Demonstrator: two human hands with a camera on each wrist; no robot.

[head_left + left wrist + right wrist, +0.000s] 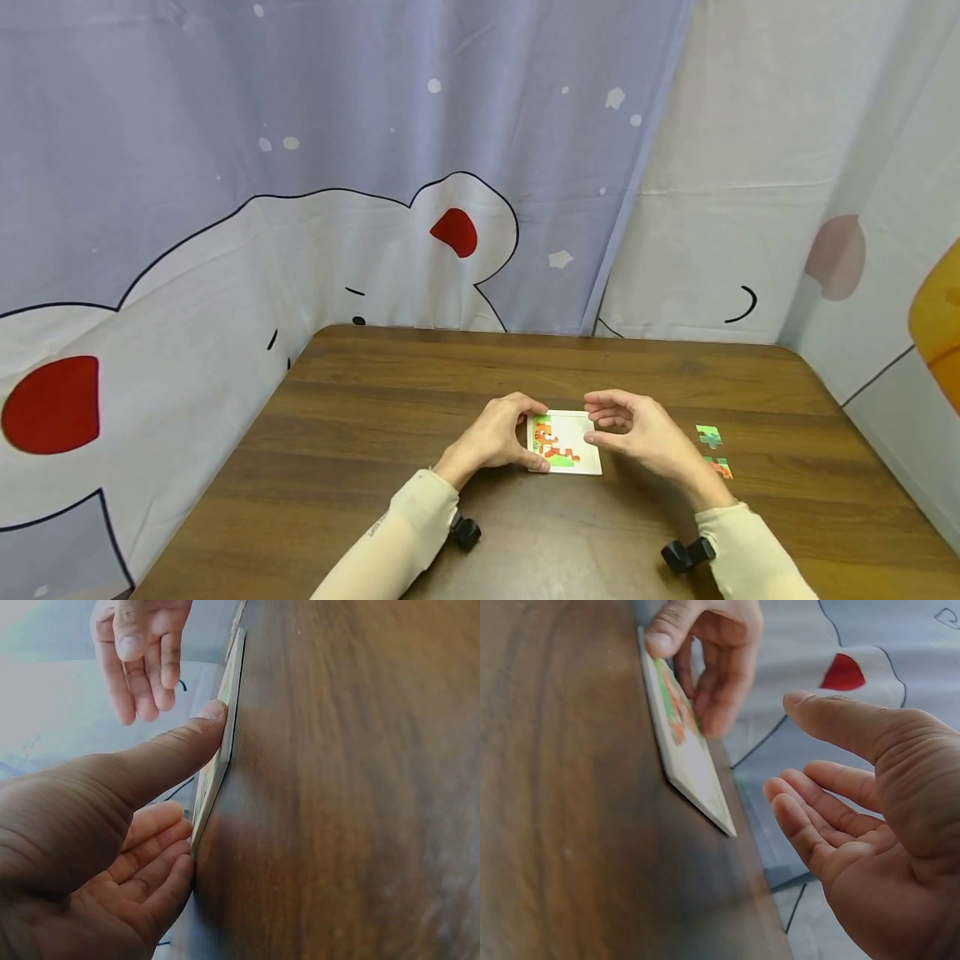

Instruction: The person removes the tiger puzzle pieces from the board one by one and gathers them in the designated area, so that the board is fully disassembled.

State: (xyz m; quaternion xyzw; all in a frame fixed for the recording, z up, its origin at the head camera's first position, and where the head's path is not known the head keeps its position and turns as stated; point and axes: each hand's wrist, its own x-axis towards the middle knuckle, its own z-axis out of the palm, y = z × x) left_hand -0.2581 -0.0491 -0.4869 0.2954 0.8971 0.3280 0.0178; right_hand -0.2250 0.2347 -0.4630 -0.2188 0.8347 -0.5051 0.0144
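Observation:
A small square jigsaw board (576, 432) lies on the wooden table, its left part filled with orange, red and green pieces and its right part bare white. My left hand (497, 433) holds it at the left, thumb on the near edge and fingers at the far edge. In the left wrist view, the left thumb (176, 754) presses against the board's rim (234, 712). Over the board's right side hovers my right hand (637, 429), fingers loosely bent. The right wrist view shows that right hand (885, 810) apart from the board, nothing in its grasp.
Two loose jigsaw pieces lie right of the right hand: a green and blue one (708, 435) and, nearer, a red and green one (720, 467). The brown table (360, 400) meets a printed curtain (375, 250) at the back and sides.

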